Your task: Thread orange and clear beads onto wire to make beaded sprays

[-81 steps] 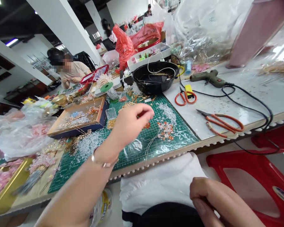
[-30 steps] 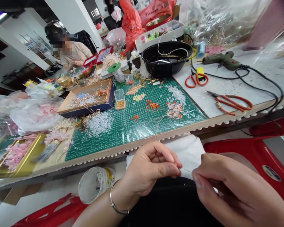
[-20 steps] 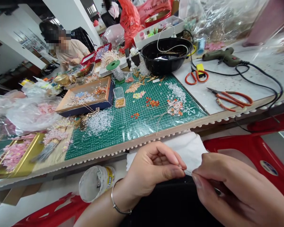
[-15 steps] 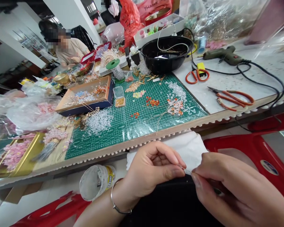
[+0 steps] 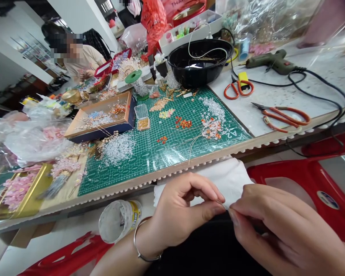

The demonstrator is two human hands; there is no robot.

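Observation:
Over my lap, below the table's front edge, my left hand (image 5: 186, 209) pinches the end of a thin wire (image 5: 219, 202), almost wholly hidden by the fingertips. My right hand (image 5: 278, 226) is closed in a pinch beside it, thumb and forefinger on the same fine strand; the fingertips of both hands nearly meet. Any bead on the wire is too small to make out. On the green cutting mat (image 5: 143, 161) above lie orange beads (image 5: 184, 122), a bunch of clear and orange beads on wires (image 5: 211, 128), and a heap of clear beads (image 5: 119, 147).
Pliers (image 5: 284, 115), red-handled scissors (image 5: 238, 90) and a corded glue gun (image 5: 273, 63) lie at the right. A black basin (image 5: 198, 71) stands behind the mat, a box of hair ornaments (image 5: 100, 134) left. Across the table sits a person (image 5: 83, 61). A white bucket (image 5: 115, 222) stands below.
My fingertips have drawn slightly closer together, and less of the strand shows between them. The whole view has shifted slightly; the things on the table stay put.

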